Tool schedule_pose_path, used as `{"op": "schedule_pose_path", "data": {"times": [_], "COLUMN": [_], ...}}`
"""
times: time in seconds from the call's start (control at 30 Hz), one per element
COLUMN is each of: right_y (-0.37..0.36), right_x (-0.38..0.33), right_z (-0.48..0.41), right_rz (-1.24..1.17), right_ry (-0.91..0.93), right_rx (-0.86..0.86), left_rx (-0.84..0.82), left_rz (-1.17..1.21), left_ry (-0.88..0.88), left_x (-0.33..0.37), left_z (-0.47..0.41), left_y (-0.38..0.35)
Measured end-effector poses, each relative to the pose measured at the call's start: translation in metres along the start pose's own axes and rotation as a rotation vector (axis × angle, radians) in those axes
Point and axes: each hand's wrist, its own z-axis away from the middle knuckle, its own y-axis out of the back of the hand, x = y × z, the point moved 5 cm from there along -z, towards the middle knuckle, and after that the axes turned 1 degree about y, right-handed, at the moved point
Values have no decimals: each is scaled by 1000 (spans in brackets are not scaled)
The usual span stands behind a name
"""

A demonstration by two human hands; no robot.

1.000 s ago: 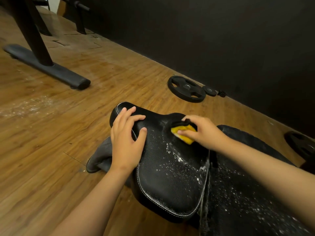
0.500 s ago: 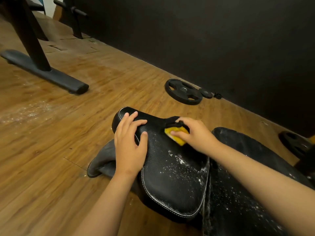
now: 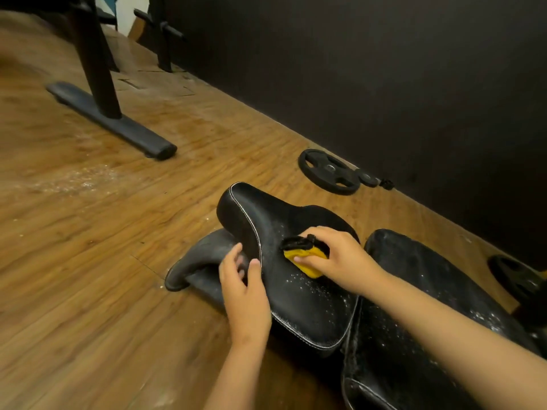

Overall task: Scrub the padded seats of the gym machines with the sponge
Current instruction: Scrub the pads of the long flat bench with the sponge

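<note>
A black padded seat point(image 3: 299, 303) with white stitching lies low in front of me, speckled with white foam. My right hand point(image 3: 337, 257) grips a yellow sponge point(image 3: 307, 260) with a black scrub side and presses it on the seat's middle. My left hand point(image 3: 244, 288) is at the seat's left edge, thumb on top of the pad and fingers curled down over the side. A second black pad point(image 3: 414, 335), also flecked with foam, adjoins the seat on the right.
Wooden floor point(image 3: 88, 261) with a white foam patch point(image 3: 77, 179) at left. A black machine foot and post point(image 3: 112, 119) stand at the back left. Weight plates point(image 3: 328, 171) lie by the dark wall point(image 3: 384, 69); another plate point(image 3: 518, 276) sits at right.
My left hand slid from the top of the seat's nose back to its left edge. My right hand moved the sponge nearer along the seat. The view shifted, showing more floor.
</note>
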Motion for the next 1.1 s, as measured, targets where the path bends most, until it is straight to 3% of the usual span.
{"op": "schedule_pose_path", "data": {"times": [0.1,0.23,0.37,0.47,0.6,0.7,0.87,0.93,1.1], "right_y": [-3,-5,-1,7,5,-8,-20,-20,-22], "right_x": [-9,-16,-15,-7,-8,-26,-52,-59,-65], "right_z": [13,-6,-57,-95,-100,-61,-30,-51,-97], "right_rz": [33,120,187,212,217,191,304,413,560], "right_ry": [57,100,136,64,43,143,203,215,202], "right_rx": [-74,-112,5,126,174,57,-334,-344,-172], "left_rx": [52,136,214,226,225,233,211,221,194], "left_rz": [88,88,84,101,129,139,146,133,116], "left_ry": [130,121,83,87,77,76,89,83,107], "left_x": [-16,-18,-16,-19,-22,-25,-26,-24,-23], "left_z": [36,36,36,36,35,34,35,36,35], "left_y": [-3,-3,-3,-4,-5,-4,-6,-5,-4]}}
